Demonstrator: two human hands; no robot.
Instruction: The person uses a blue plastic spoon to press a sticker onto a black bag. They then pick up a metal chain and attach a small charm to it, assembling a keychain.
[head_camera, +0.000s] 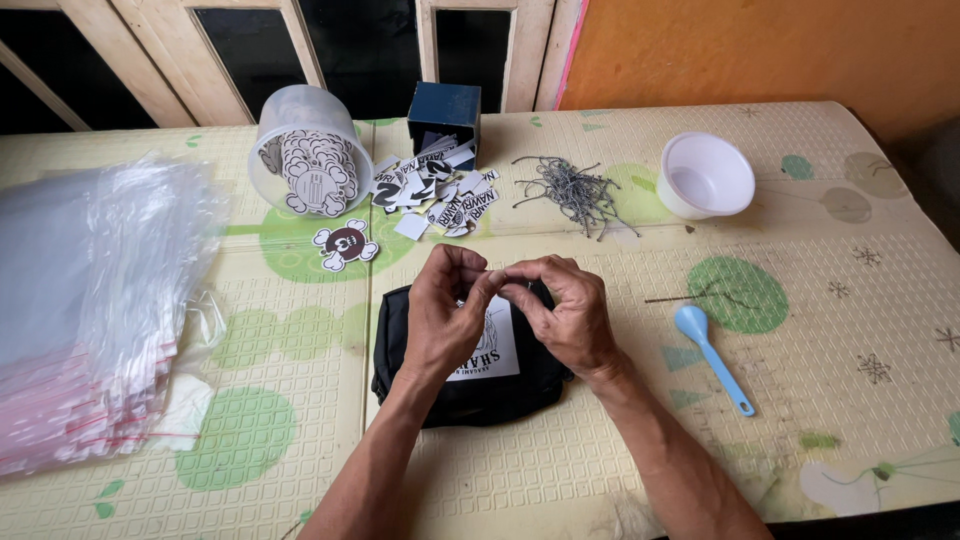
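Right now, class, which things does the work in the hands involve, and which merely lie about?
In the work:
left hand
right hand
black pouch

Lying about:
blue spoon
white bowl
pile of grey strings
tipped tub of stickers
stack of plastic bags

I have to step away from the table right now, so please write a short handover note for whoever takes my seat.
Left hand and right hand: fingertips pinched together over the black pouch; what they pinch is too small to tell.
Pouch lies flat on the mat, white label up.
Behind it: loose stickers, tipped clear tub of stickers, pile of grey strings, white bowl.
Blue spoon at right, plastic bags stacked at left.
Pouch not bagged.
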